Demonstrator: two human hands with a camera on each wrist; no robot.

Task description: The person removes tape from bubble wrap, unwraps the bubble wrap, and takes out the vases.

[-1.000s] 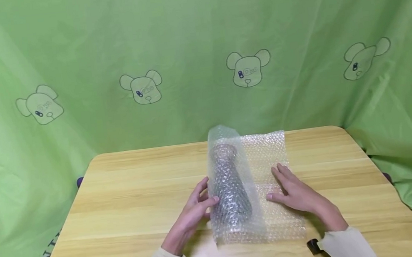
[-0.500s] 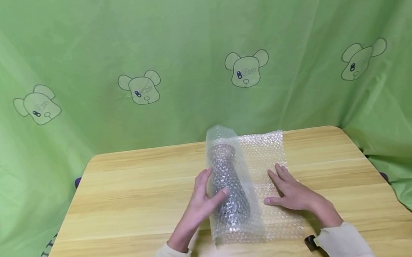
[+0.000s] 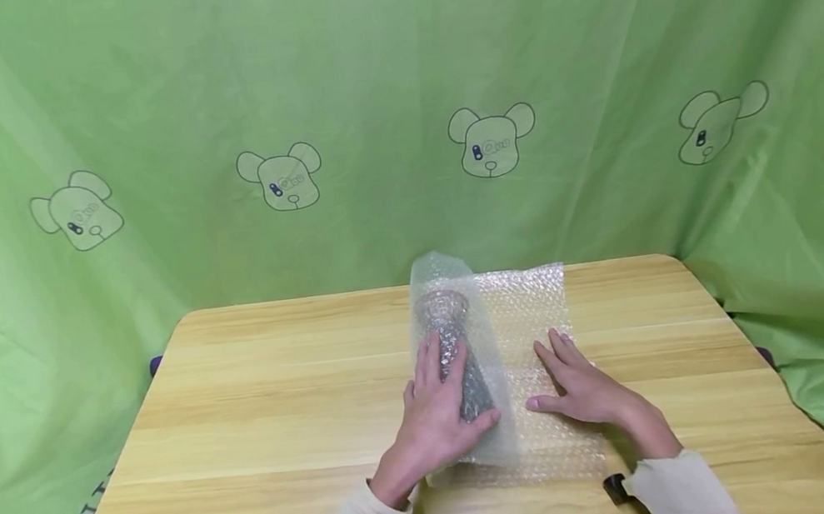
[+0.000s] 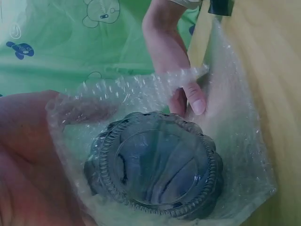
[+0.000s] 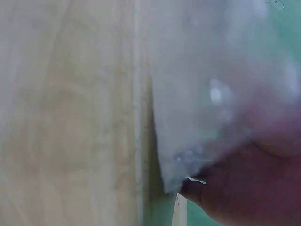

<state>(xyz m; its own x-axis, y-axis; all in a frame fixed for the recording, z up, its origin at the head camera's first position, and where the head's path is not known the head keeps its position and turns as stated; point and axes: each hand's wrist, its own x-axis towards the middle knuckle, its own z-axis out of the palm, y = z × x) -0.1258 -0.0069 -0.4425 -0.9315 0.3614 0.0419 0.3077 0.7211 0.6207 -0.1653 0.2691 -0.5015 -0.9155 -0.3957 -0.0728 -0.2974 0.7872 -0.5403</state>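
A clear glass vase (image 3: 476, 393) lies on its side with its neck away from me, under a folded layer of bubble wrap (image 3: 526, 304). My left hand (image 3: 431, 424) rests on top of the covered vase, fingers extended along it and thumb spread to the right. On the flat part of the sheet, right of the vase, my right hand (image 3: 584, 390) lies with straight fingers. The left wrist view looks at the vase's round, ridged base (image 4: 160, 167) through the open end of the wrap. Bubble wrap hides much of the hand (image 5: 254, 183) in the right wrist view.
The wooden table (image 3: 260, 390) extends to both sides of the sheet. Green cloth (image 3: 361, 61) with bear-head drawings hangs behind and around it. The wrap's far end reaches the table's back edge. Black bands (image 3: 615, 489) show near the sleeves.
My left hand has moved from the wrap's left edge up and right onto the covered vase, its fingers now laid along it. The right hand has stayed nearly in place on the sheet.
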